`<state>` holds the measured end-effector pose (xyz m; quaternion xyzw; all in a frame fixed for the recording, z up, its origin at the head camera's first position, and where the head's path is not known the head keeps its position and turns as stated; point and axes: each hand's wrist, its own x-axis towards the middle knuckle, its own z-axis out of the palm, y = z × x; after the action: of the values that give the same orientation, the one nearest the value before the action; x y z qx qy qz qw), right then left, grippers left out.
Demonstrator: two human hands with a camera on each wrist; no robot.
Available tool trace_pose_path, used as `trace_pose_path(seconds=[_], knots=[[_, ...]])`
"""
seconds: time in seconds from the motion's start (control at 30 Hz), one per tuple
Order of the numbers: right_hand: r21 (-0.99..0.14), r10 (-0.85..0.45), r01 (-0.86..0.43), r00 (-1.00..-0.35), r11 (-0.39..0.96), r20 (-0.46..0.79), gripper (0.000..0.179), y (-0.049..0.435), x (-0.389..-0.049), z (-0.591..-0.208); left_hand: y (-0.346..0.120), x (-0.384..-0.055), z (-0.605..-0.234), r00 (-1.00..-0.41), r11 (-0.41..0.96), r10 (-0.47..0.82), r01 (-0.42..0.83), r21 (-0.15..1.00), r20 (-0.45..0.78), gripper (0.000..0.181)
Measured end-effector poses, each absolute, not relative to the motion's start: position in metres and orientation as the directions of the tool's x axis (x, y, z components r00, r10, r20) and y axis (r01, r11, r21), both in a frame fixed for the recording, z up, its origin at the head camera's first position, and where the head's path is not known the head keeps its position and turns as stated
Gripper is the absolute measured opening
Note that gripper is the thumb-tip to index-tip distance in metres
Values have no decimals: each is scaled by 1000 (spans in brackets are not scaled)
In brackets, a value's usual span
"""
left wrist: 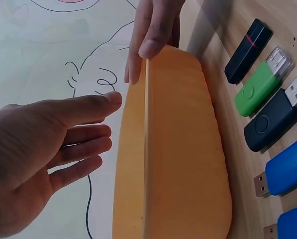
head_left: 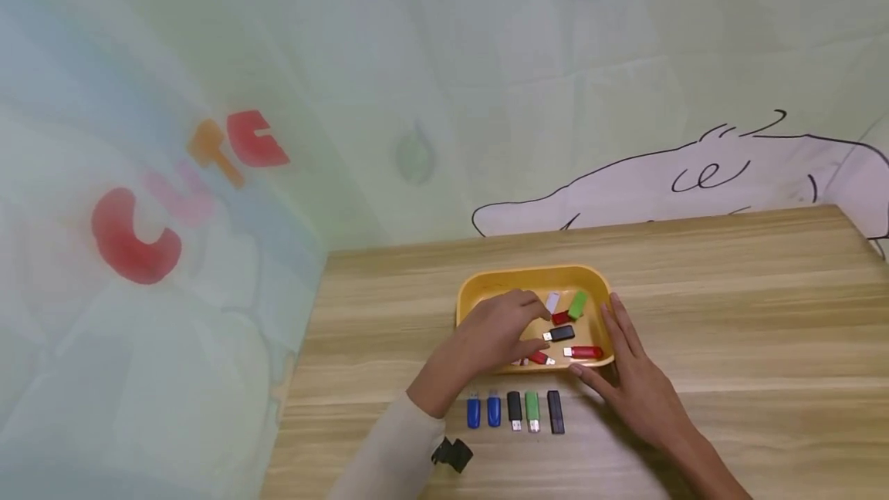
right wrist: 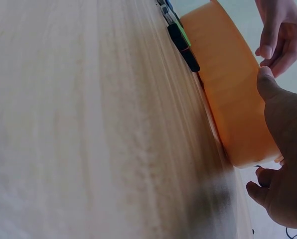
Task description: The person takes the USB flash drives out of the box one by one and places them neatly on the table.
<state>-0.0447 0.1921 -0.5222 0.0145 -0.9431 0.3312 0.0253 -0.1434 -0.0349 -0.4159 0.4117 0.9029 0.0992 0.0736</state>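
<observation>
A yellow plastic tray (head_left: 528, 271) holds loose USB sticks. My left hand (head_left: 496, 330) hovers over its left part, thumb and fingers apart with nothing between them. Near those fingertips lie a black USB stick (head_left: 561, 333), a green one (head_left: 578, 305) overlapping a red one (head_left: 560, 318), and a white one (head_left: 552, 302). Another red stick (head_left: 583, 352) lies by the front right corner. One more red stick (head_left: 540, 359) is partly hidden beneath the left hand. My right hand (head_left: 642, 388) holds the tray's front right corner, thumb at the front rim, fingers along the right side.
In front of the tray, a row of USB sticks lies on the wooden table (head_left: 750, 315): two blue, a black (head_left: 514, 410), a green (head_left: 532, 410) and a dark one with a red line (left wrist: 248, 51). A printed cloth (head_left: 444, 99) hangs behind the table.
</observation>
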Motion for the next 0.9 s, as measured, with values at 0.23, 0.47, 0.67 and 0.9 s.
trace_pose_path(seconds=[0.23,0.47,0.67,0.9], knots=[[-627,-16,-58,-997,777,73,104,192,-46,-522,-25,-157,-417,-643,656,755,730,192,-132,42],[-624,-11,-50,-998,780,67,104,193,-45,-521,-15,-171,-421,-641,663,749,723,194,-168,43],[-633,-20,-60,-997,772,71,103,192,-46,-520,-12,-180,-428,-641,671,741,719,183,-199,46],[-626,-17,-55,-998,778,67,103,192,-45,-519,-7,-187,-437,-628,669,739,724,164,-243,48]])
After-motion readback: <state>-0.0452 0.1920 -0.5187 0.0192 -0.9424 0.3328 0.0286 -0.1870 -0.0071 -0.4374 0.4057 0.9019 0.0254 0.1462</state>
